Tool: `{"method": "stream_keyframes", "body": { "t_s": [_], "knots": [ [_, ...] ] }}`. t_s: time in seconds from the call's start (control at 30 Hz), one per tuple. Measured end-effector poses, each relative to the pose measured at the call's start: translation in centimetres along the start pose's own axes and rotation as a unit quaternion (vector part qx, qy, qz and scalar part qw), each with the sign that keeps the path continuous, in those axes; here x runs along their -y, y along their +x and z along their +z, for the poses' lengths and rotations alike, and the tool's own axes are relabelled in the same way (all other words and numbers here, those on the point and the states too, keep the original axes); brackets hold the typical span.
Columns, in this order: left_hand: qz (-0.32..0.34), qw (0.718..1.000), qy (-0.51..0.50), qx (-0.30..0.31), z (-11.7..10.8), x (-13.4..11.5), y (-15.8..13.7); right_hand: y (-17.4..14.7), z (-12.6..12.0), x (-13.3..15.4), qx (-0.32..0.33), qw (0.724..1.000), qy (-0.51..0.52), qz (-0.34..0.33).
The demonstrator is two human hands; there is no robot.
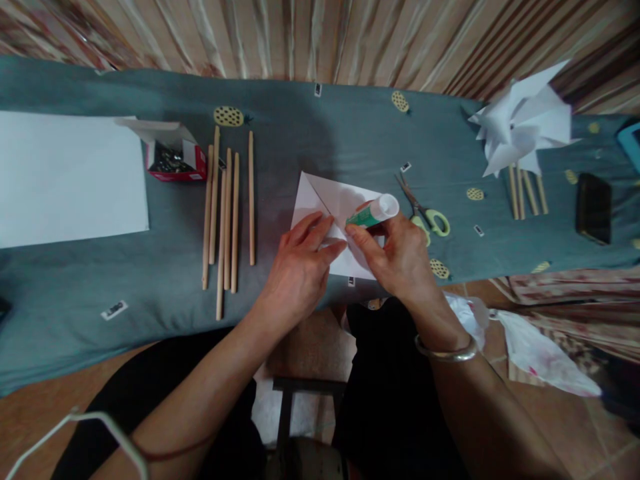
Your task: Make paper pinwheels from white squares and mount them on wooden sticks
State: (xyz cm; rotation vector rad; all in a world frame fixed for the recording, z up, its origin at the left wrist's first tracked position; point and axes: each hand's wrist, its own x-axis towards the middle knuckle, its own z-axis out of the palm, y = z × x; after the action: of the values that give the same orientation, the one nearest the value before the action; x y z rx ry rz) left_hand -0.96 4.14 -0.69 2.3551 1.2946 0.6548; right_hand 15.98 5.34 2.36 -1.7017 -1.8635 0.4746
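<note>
A square of white paper [345, 193] with slits toward its middle lies on the cloth before me. My right hand [403, 257] grips a green and white glue stick [373, 212], tilted with its lower end at the paper's middle. The glue tip itself is hidden by my fingers. My left hand [305, 263] rests on the left part of the paper, fingers stretched and pressing near the centre. Just right of the paper lie scissors [425, 210] with light green handles, partly behind my right hand.
Several wooden sticks [235, 220] lie left of the paper, beside an open red box [177, 160] of small metal pieces. White sheets [70, 180] lie far left. White paper pinwheels [525, 123] on sticks and a dark phone [594, 208] are at the right.
</note>
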Motion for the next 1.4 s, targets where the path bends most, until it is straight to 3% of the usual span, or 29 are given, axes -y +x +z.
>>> {"method": "stream_keyframes", "body": {
  "t_s": [1.4],
  "knots": [
    [-0.007, 1.000, -0.027, -0.008, 0.1, -0.1, 0.0, 0.4, 0.2, 1.0, 0.028, 1.000, 0.012, 0.003]
  ]
}}
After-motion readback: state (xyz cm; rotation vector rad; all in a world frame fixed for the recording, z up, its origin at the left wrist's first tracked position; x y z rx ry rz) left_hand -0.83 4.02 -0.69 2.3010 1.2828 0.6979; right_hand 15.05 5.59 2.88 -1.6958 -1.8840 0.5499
